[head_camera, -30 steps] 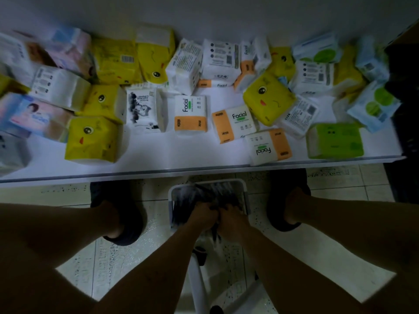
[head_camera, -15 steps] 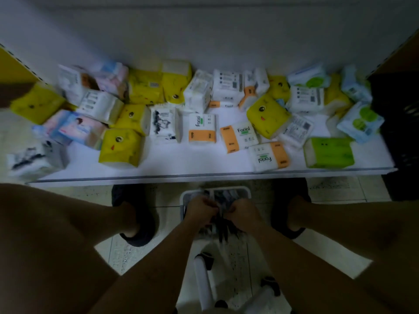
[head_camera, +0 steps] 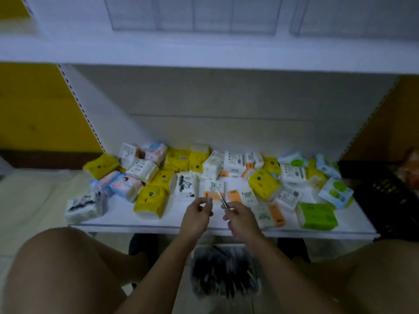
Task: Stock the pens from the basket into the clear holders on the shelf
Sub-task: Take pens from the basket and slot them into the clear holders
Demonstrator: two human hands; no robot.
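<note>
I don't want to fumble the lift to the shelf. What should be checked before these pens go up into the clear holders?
1. Right hand has a pen: ok, it pinches a dark pen.
2. Left hand has a pen: ok, it pinches a pale pen, though this is blurred.
3. Clear holders in sight: ok, on the upper shelf above both hands.
4. Room in the holders: cannot tell, their tops are cut off.
5. Way up free: ok, it seems; only tissue packs lie below the hands.
6. Basket stocked: ok, more pens inside.
</note>
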